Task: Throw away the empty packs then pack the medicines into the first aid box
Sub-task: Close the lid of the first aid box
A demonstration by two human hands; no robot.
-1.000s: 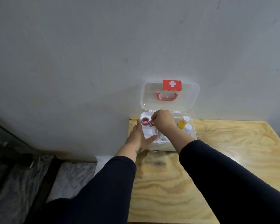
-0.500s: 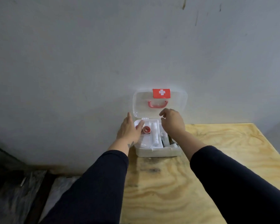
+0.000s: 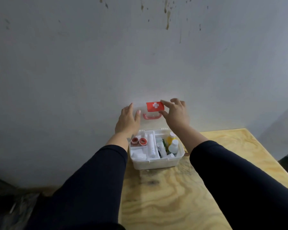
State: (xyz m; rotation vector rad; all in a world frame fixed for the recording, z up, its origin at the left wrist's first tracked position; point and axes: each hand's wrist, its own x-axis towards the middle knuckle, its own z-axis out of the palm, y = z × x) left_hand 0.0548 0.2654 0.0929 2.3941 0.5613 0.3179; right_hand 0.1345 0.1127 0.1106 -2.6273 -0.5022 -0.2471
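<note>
The white first aid box (image 3: 155, 164) stands open at the table's far left corner against the wall. Its clear lid (image 3: 152, 123), with a red cross label (image 3: 155, 106) and a red handle (image 3: 152, 117), stands upright. Inside lie two red-rimmed tape rolls (image 3: 138, 141), white gauze (image 3: 139, 154), a white tube (image 3: 151, 146), a yellow bottle (image 3: 170, 139) and a white bottle (image 3: 173, 146). My left hand (image 3: 127, 121) grips the lid's left edge. My right hand (image 3: 175, 114) grips its right edge, thumb in front and fingers at the top.
The plywood table (image 3: 173, 196) runs toward me and to the right. A grey wall (image 3: 106, 63) rises directly behind the box. Dark clutter lies on the floor at lower left (image 3: 10, 205).
Both hands left the box's tray and rose to the upright lid, taking hold of its two sides. The view tilted up.
</note>
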